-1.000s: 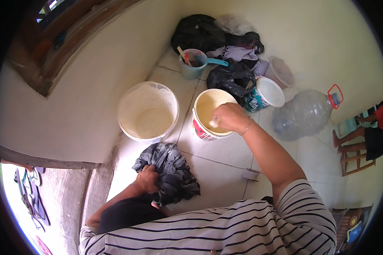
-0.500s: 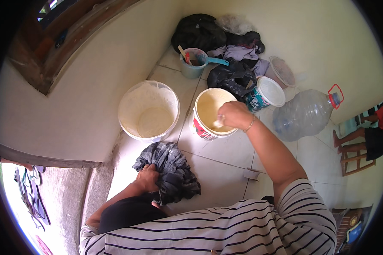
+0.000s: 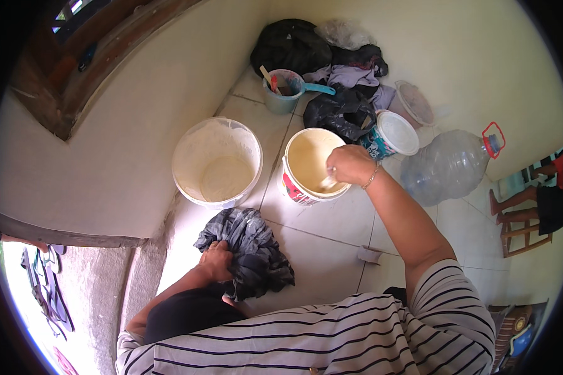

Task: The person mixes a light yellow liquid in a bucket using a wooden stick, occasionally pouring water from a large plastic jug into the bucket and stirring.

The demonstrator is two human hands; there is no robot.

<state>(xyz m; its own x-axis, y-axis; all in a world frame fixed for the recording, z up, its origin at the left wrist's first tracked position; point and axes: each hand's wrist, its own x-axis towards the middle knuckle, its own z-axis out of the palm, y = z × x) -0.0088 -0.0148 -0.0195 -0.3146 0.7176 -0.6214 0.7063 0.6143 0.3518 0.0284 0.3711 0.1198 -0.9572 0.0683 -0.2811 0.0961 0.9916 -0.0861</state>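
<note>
My right hand [image 3: 350, 164] is closed round a pale stick-like object [image 3: 328, 182], held down inside the white bucket [image 3: 297, 190] with a red label and cream-coloured contents. To its left stands a wider pale plastic bucket [image 3: 184, 169] with whitish residue on its inside. My left hand [image 3: 215, 261] rests low on the left, its curled fingers pressed into a crumpled grey-black checked cloth [image 3: 256, 256] on the tiled floor.
A blue-handled dipper [image 3: 278, 103] with tools, dark bags [image 3: 288, 47], a lidded tub [image 3: 394, 134] and a big water jug [image 3: 444, 165] line the back and right. A person's legs [image 3: 516, 206] show beside a wooden stool [image 3: 525, 247]. Sandals [image 3: 44, 287] lie beyond the left step.
My right hand has moved slightly right within the bucket, still holding the pale object. My left hand and the cloth have stayed in place.
</note>
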